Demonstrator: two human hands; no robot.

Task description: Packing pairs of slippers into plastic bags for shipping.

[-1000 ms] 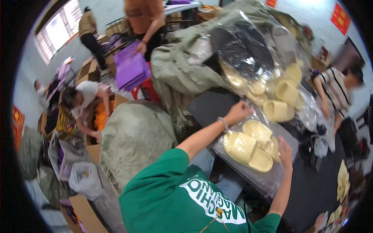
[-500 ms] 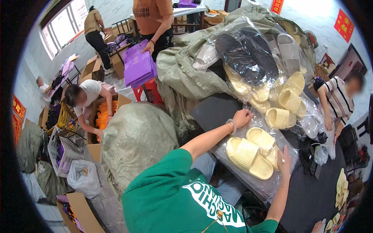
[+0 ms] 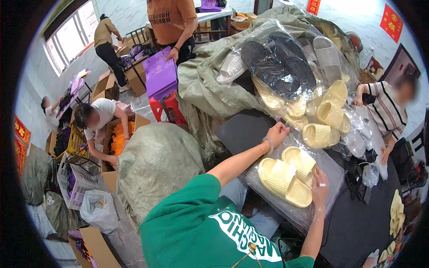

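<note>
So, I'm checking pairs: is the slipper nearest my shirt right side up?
Right side up: the slipper shows its ribbed strap on top.

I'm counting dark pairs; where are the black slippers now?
In the head view, the black slippers lie bagged right of top centre, above cream slippers and beyond the left hand.

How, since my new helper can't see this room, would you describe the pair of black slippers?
Find the big greenish sack beyond the black table. At its near side, past the person's left hand, is some clear plastic. The black slippers under it are the dark pair among cream slippers and pale grey ones.
</note>
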